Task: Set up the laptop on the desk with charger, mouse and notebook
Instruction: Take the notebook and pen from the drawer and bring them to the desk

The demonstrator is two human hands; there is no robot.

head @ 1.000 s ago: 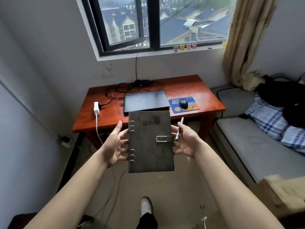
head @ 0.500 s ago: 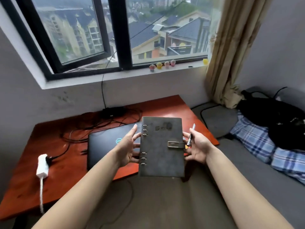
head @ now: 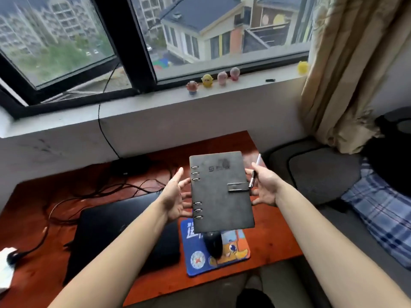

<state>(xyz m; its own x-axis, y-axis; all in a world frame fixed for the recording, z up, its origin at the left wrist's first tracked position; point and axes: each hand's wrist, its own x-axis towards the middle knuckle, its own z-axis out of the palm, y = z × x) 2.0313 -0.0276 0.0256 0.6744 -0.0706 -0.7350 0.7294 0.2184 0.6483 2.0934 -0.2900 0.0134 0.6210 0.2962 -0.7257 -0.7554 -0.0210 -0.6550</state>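
Notebook [head: 222,194] lengthwise toward window [head: 218,32], rings [head: 195,173] left; pen [head: 253,177] in right hand [head: 268,187]

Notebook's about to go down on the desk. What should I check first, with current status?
1. Two-handed hold: notebook held between left hand and right hand: ok.
2. Its clasp closed: ok.
3. Extra item: pen pinched in right hand: ok.
4. Spot straight below free: not ok, mouse and mouse pad lie there.
5. Bare desk right of the pad wide enough: cannot tell.
6. Lid of laptop shut: ok.
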